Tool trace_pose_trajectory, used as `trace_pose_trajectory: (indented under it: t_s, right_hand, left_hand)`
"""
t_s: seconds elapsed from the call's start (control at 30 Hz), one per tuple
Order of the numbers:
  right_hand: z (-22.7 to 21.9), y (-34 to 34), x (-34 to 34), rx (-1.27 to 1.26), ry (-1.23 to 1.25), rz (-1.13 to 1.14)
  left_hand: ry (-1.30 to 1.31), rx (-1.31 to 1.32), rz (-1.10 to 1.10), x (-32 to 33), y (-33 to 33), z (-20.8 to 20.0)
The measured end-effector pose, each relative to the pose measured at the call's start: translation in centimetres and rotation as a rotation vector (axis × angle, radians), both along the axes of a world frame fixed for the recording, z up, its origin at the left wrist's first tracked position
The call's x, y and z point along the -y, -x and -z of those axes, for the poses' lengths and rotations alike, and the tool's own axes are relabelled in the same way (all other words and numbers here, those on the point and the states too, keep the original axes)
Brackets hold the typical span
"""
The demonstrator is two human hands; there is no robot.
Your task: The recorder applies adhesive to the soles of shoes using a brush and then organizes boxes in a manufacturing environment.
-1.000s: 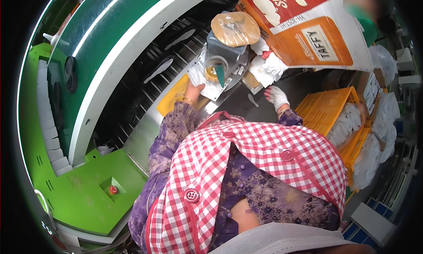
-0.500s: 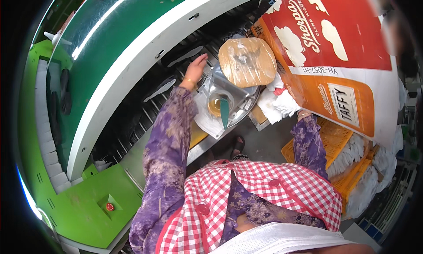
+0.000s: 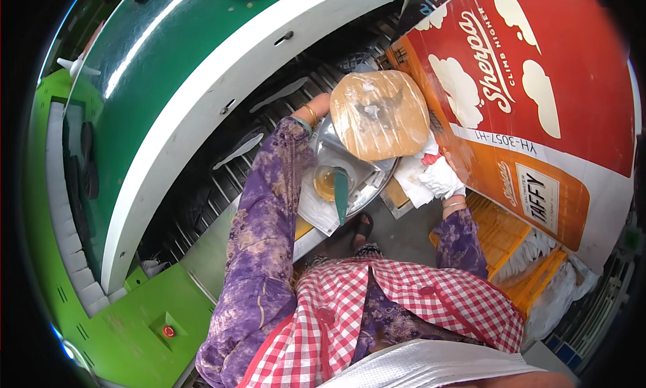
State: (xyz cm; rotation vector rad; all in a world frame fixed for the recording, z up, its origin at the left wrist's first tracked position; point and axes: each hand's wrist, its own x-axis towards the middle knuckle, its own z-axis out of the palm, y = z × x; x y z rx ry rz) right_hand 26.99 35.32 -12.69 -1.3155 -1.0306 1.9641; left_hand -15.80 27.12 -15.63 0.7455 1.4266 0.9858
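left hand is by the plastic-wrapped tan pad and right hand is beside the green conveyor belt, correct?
Not quite: the head view shows the right hand near the red-and-orange carton, not beside the green conveyor belt. The left hand is by the plastic-wrapped tan pad.

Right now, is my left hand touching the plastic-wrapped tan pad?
Cannot tell: in the head view, the left hand is partly hidden behind the tan pad.

Reflected light (image 3: 146, 42) streaks a curved green belt (image 3: 182, 65) edged by a white rim (image 3: 165, 166). Metal bars (image 3: 250, 165) run right of the belt; a green cabinet (image 3: 131, 337) stands on the belt's near side, gray floor (image 3: 402, 235) well to its right.
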Motion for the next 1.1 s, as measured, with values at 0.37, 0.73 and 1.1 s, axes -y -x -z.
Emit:
trace_pose_trajectory:
  t_s: [0.37, 0.73, 1.1]
  right_hand:
    - [-0.4, 0.2, 1.1, -0.016, 0.011, 0.058]
    - [1.5, 0.2, 0.9, -0.078, -0.009, 0.194]
    - [5.7, -4.0, 11.6, 0.564, -0.186, 0.187]
  left_hand:
    - [0.051, 0.156, -0.081, 2.9, -1.1, -2.0]
    - [0.069, 0.208, -0.239, 3.9, -0.6, -2.8]
    - [0.005, -0.136, -0.405, 23.3, 0.4, -4.7]
